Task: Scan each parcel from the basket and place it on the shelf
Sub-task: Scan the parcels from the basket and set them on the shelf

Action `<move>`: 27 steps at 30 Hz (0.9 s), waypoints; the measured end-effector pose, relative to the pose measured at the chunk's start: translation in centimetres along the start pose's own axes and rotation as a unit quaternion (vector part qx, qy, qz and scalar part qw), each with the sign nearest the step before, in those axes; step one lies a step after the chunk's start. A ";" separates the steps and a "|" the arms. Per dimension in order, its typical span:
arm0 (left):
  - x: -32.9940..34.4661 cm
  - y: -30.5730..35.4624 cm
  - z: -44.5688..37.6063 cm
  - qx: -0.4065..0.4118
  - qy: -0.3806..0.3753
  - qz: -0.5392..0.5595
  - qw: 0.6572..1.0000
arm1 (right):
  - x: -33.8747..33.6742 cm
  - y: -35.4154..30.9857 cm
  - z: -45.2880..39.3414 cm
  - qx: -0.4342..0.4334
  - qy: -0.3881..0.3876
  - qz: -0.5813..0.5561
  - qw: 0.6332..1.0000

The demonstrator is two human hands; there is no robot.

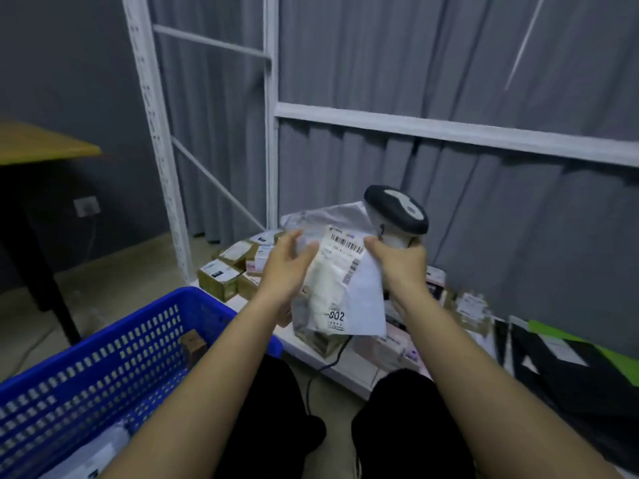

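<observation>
A white plastic parcel bag (340, 285) with a barcode label hangs in front of me, label facing me. My left hand (288, 267) grips its left side. My right hand (401, 264) grips the handle of a barcode scanner (397, 210) and pinches the bag's right edge with the thumb. The scanner's dark head sits just above and behind the bag's top right corner. The blue basket (103, 344) stands at lower left with a small brown box (193, 345) and a white parcel (86, 454) in it. The white shelf (345, 368) lies low behind the bag.
Several cardboard boxes (221, 274) and pink and black parcels (553, 371) cover the bottom shelf board. White shelf posts (271, 133) and a crossbar rise before a grey curtain. A wooden table (41, 143) stands at left. The scanner's black cable (332, 361) trails to the floor by my knees.
</observation>
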State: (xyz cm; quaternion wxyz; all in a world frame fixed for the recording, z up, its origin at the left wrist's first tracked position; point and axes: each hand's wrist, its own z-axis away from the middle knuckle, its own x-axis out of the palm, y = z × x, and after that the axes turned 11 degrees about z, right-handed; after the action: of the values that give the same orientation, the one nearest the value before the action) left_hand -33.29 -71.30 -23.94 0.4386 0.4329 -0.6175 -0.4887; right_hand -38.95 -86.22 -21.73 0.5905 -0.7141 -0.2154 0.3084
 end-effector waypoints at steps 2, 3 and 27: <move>0.1 0.1 0.6 0.002 0.018 -0.037 0.999 | -2.6 -0.5 0.3 0.008 -0.009 -0.028 1.000; 0.3 0.3 0.9 0.008 0.020 -0.046 0.999 | -3.6 -0.6 0.2 0.008 -0.020 -0.036 0.999; 4.3 4.3 -0.4 0.172 -0.109 -0.340 0.918 | -7.8 1.5 -1.6 -0.018 -0.081 0.003 0.997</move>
State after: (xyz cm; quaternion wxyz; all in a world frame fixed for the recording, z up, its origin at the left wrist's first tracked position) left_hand -34.43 -74.89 -19.14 0.0954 0.6294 -0.5519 -0.5388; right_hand -43.47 -92.92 -21.60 0.5572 -0.6982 -0.2660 0.3624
